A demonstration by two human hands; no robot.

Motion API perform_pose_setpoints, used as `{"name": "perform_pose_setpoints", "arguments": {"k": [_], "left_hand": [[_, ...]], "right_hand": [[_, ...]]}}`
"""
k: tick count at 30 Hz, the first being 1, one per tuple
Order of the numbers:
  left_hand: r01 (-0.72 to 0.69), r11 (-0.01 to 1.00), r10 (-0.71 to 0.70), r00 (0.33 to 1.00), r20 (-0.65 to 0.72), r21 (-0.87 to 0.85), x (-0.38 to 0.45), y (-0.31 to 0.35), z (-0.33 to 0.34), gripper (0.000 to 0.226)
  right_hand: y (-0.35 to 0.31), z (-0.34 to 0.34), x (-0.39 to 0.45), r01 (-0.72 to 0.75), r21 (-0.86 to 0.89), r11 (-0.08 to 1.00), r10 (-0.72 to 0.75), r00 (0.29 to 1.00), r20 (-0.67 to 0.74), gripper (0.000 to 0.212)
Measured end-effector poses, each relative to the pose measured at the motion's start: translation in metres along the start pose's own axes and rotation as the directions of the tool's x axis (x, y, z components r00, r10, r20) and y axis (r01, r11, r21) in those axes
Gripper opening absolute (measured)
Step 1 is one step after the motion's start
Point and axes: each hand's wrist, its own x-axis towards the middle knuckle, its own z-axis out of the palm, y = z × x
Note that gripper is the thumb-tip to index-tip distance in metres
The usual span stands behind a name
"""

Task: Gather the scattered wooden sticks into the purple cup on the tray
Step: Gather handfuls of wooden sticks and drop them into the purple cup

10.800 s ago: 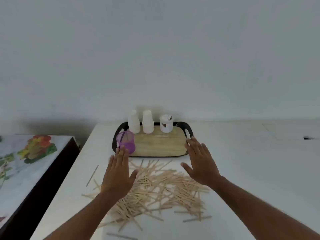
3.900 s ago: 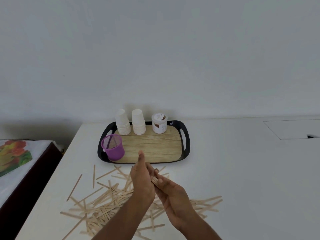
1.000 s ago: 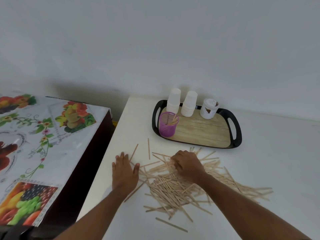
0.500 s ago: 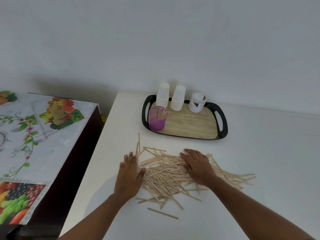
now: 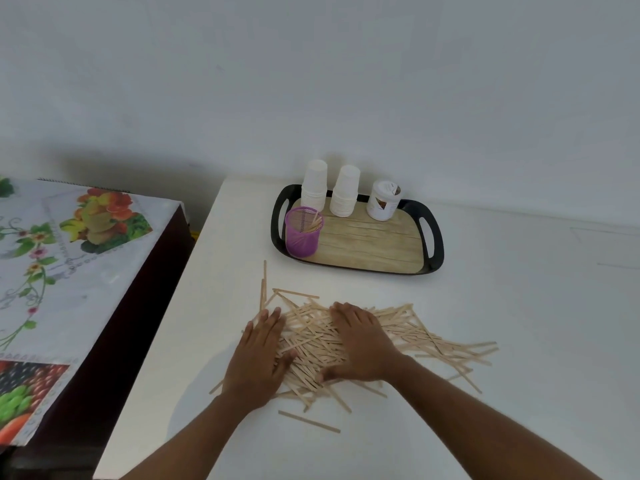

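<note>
A pile of thin wooden sticks (image 5: 426, 332) lies spread on the white table in front of me. My left hand (image 5: 259, 358) lies flat against the pile's left edge, fingers straight. My right hand (image 5: 362, 342) rests flat on top of the pile's middle, fingers extended. The purple mesh cup (image 5: 302, 232) stands upright in the near left corner of the black tray (image 5: 434, 237) with a wood-look floor; a few sticks lean inside the cup. One stick (image 5: 309, 421) lies apart, nearer to me.
On the tray's far side stand two stacks of white paper cups (image 5: 344, 191) and a small white container (image 5: 383, 200). A dark side table with a fruit-print cloth (image 5: 62, 271) stands lower at the left, beyond the white table's left edge. A wall rises behind.
Over the last second both hands have slid toward each other, pushing the sticks into a tighter pile. The view has shifted slightly.
</note>
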Motion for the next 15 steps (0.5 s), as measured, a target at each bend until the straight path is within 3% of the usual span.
{"name": "perform_pose_setpoints", "arguments": {"k": [4,15], "left_hand": [[0.012,0.999,-0.012,1.0,-0.012,0.046,-0.001,0.002,0.003,0.073],[0.017,1.0,-0.016,0.998,-0.057,0.021,-0.004,0.005,0.002,0.071]], "right_hand": [[-0.019,0.002,0.001,-0.012,-0.052,0.999,0.009,0.999,-0.043,0.146],[-0.014,0.0,0.005,0.059,-0.014,0.998,-0.061,0.982,-0.18,0.058]]}}
